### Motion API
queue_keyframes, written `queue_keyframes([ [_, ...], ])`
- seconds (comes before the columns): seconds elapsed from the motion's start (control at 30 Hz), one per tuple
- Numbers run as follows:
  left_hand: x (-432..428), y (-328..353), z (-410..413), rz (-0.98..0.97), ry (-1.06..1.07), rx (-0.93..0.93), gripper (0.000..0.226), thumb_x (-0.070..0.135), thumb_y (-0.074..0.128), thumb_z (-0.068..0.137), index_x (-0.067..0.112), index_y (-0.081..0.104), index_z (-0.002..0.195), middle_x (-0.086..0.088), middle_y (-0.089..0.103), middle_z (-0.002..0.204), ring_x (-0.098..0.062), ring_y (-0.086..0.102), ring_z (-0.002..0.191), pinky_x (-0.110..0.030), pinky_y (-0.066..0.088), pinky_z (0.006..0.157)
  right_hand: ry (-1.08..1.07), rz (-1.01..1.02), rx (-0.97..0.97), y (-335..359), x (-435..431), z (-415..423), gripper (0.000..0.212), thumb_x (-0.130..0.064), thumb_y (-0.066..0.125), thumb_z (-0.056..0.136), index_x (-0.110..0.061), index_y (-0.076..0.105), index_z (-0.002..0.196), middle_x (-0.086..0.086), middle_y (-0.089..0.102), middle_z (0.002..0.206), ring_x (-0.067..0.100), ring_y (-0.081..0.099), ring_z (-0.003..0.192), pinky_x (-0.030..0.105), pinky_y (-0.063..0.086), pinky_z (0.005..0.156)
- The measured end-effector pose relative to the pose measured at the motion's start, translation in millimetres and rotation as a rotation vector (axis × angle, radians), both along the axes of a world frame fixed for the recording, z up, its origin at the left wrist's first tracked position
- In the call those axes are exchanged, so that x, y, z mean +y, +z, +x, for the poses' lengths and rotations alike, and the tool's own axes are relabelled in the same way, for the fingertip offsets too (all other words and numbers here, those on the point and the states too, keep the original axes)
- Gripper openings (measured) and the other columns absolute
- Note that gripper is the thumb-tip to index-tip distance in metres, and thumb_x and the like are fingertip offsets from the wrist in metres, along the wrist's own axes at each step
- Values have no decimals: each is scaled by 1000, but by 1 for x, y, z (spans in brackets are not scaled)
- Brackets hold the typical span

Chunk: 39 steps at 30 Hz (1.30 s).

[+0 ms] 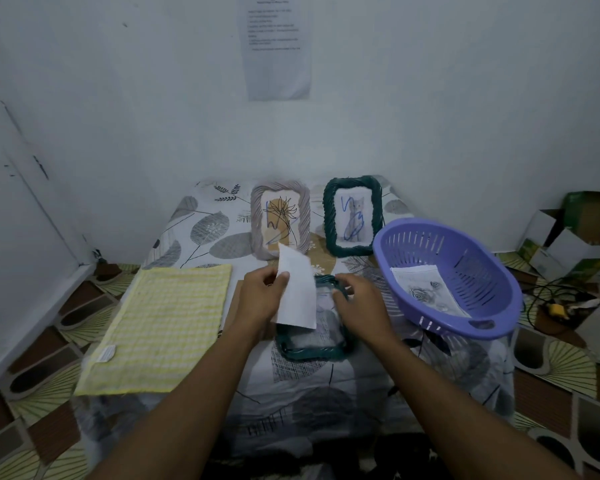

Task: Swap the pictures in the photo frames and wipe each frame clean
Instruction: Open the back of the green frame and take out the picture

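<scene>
A dark green woven photo frame [312,351] lies flat on the table in front of me. My left hand [262,294] pinches a white paper picture [297,296], its blank back toward me, above the frame's left half. My right hand [357,303] holds the frame's upper right edge. Two more frames stand against the wall: a grey woven frame [280,218] with a flower drawing and a green woven frame [353,216] with a cat picture. Both pictures carry blue scribbles. A yellow checked cloth [160,327] lies flat at the left.
A purple slotted basket [465,271] tilts at the right with a printed picture [430,289] inside. A brown board [232,306] shows under my left wrist. The leaf-patterned tablecloth [194,230] covers the table. Cardboard boxes [575,237] and cables [551,303] lie on the floor at right.
</scene>
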<state>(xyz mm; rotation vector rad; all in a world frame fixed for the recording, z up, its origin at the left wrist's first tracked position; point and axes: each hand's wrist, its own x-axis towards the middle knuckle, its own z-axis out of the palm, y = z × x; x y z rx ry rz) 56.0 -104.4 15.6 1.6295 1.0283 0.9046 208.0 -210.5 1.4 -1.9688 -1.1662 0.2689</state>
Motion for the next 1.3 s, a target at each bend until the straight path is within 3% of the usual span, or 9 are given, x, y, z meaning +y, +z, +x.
queue_keyframes([
  [0.13,-11,17,4,-73,-51,-121,12,15,59,92,20,67,84,-2,71,88,-21,66,83,-36,54,71,-20,37,319,22,4,-9,40,-19,62,91,-16,55,130,-6,65,90,10,60,82,30,48,76],
  [0.23,-20,21,5,-199,-122,-200,11,11,57,93,17,67,93,-4,73,91,-18,70,80,-30,57,64,-6,14,366,27,3,-9,37,-18,63,91,-17,58,127,-2,67,100,12,60,88,28,47,75],
  [0.33,-23,18,7,-247,-144,-200,15,11,57,94,15,64,106,-7,72,99,-24,71,87,-42,59,75,47,-38,205,34,-4,-7,33,-16,61,92,-16,61,125,6,65,120,17,60,98,30,50,82],
  [0.57,-36,16,37,-326,-208,-166,21,3,54,94,11,57,113,-9,68,104,-26,66,93,-45,56,82,-30,-120,-388,70,-45,57,31,-24,59,90,-19,64,120,5,66,118,26,58,108,42,51,87],
  [0.7,-48,10,64,-330,-257,-90,16,1,52,94,10,57,107,-14,67,103,-30,66,93,-51,54,87,16,-360,-279,62,-78,83,38,-45,59,90,-20,65,118,4,72,102,21,66,88,37,55,78],
  [0.93,-68,-2,105,-381,-277,-7,26,0,41,95,12,63,88,-18,69,95,-32,68,80,-48,58,74,106,-342,-478,70,-83,85,31,-36,50,96,-21,57,70,5,64,69,23,57,66,37,50,61],
  [1.07,-82,-5,125,-418,-272,-62,28,-9,36,94,4,61,93,-14,64,77,-26,62,63,-27,55,49,59,-209,-424,80,-82,90,33,-32,49,97,-9,68,82,9,67,71,24,58,64,41,50,63],
  [1.2,-89,-17,139,-481,-272,-56,26,-10,37,91,2,60,87,-20,60,78,-27,55,67,-36,48,59,114,-235,-400,70,-82,81,33,-34,49,98,-9,68,88,10,69,80,24,59,70,37,48,64],
  [1.3,-90,-19,137,-538,-250,-49,25,-8,37,93,0,54,76,-19,49,68,-20,44,56,-28,39,52,148,-268,-400,59,-81,75,31,-35,49,98,-12,68,90,8,70,82,25,60,71,39,51,65],
])
